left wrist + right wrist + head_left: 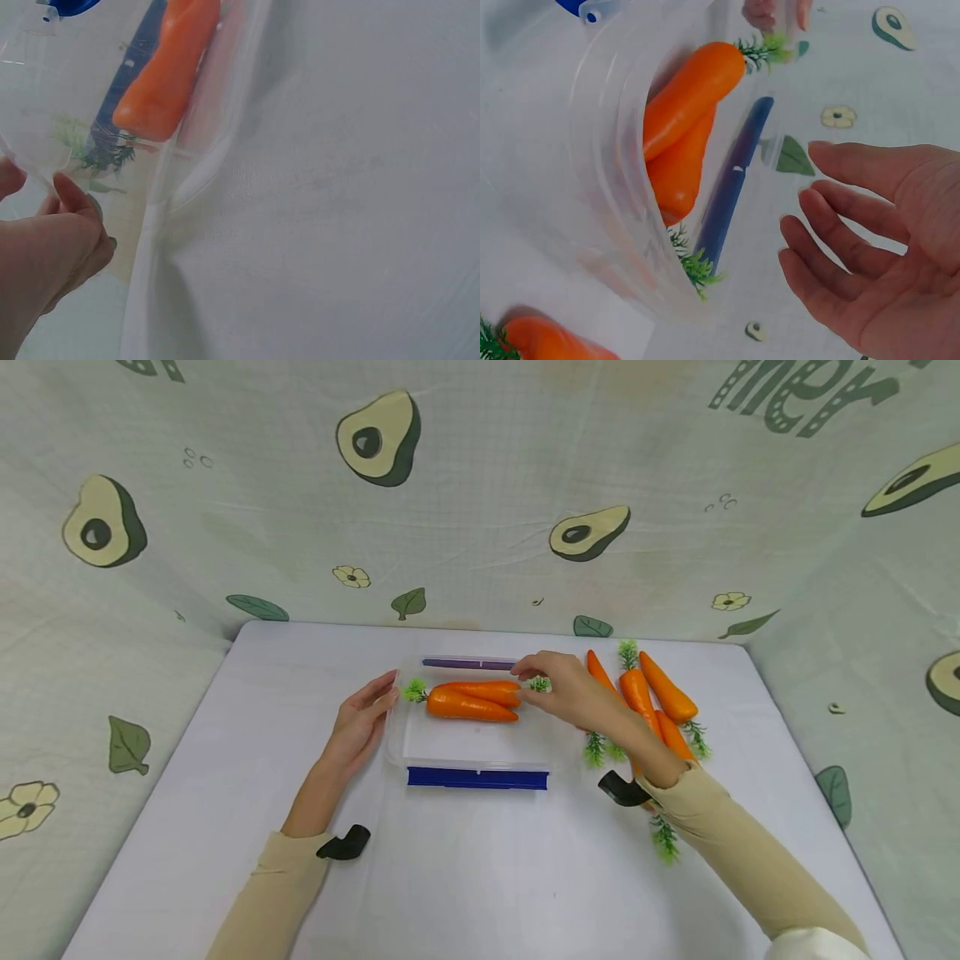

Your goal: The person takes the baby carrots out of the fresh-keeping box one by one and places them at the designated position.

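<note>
- So yeah, the clear container [450,743] sat on the white table [480,877], with a blue flap [477,778] along its near side and another along its far side.
- Left hand [360,722] was holding the container's left rim, thumb and fingertips pretty close together.
- Right hand [566,692] was at the container's right end, fingers loosely bent, thumb spread away, holding nothing.
- Two orange carrots [472,708] lay inside the container, leafy tops [414,691] at opposite ends.
- Bunch more carrots [670,689] were piled right of the container.
</note>
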Available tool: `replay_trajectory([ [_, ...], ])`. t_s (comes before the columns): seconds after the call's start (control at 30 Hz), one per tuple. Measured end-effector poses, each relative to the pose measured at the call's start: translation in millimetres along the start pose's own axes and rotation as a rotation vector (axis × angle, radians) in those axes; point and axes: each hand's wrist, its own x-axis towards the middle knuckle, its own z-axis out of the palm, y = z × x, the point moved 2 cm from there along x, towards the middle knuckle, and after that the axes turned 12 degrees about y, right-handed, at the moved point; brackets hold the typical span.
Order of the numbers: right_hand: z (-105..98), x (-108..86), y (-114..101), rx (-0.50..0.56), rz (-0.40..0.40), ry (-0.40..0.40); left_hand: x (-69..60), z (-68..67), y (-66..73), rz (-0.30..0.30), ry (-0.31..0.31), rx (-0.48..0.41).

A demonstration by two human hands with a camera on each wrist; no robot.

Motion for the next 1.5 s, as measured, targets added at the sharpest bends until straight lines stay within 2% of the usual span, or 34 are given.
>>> replay_trajectory([
  [0.3, 23.6, 20.8, -12.4, 0.031, -0.011, -0.099, -0.5, 0.0, -0.3, 0.014, 0.005, 0.016],
  [0.63, 51.0, 42.5, -20.0, -0.009, -0.027, -0.239, -0.4, -0.2, -0.3, 0.011, 0.006, 0.027],
  [0.93, 65.4, 60.9, -32.2, -0.075, -0.056, -0.368, 0.2, -0.1, 0.8, 0.013, 0.017, 0.017],
  [1.1, 75.0, 67.5, -31.8, -0.078, -0.042, -0.439, 1.7, -1.2, -0.9, 0.026, 0.012, 0.013],
  [1.33, 88.3, 73.0, -30.5, -0.135, -0.052, -0.500, 2.0, -0.9, -3.0, 0.031, 0.002, 0.002],
  [1.5, 95.8, 75.1, -32.9, -0.168, -0.087, -0.503, 2.7, -1.1, -3.5, 0.035, 0.007, -0.010],
])
